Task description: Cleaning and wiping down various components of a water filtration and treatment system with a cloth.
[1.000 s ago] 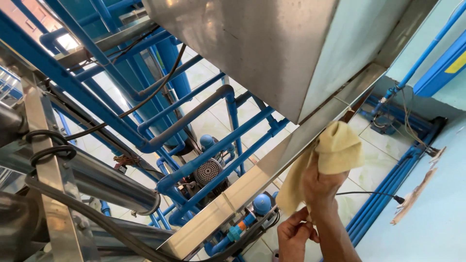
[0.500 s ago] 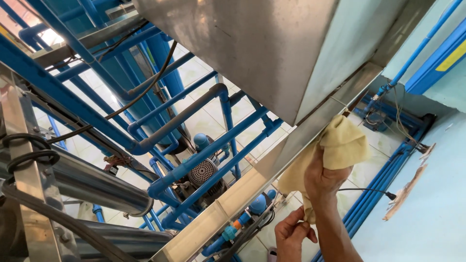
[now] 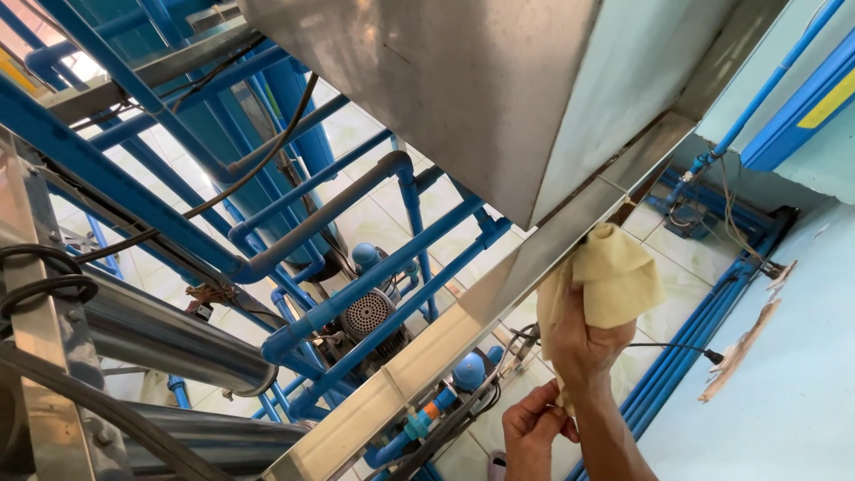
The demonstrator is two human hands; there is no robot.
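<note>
Right hand [image 3: 583,343] fingers gripping my yellow cloth [image 3: 614,276] against steel channel [image 3: 499,303], left hand [image 3: 532,434] fingers loosely curled below, holding nothing.

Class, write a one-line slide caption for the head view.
Right hand presses a yellow cloth against a steel beam; left hand below.

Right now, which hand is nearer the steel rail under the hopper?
Right. The right hand presses the yellow cloth against the steel rail; the left hand hangs lower, apart from it.

Blue pipework and pump below

Blue pipes [image 3: 356,294] cross at nine o'clock; a finned pump motor [image 3: 367,313] sits centre; tiled floor [image 3: 686,258] at three.
</note>
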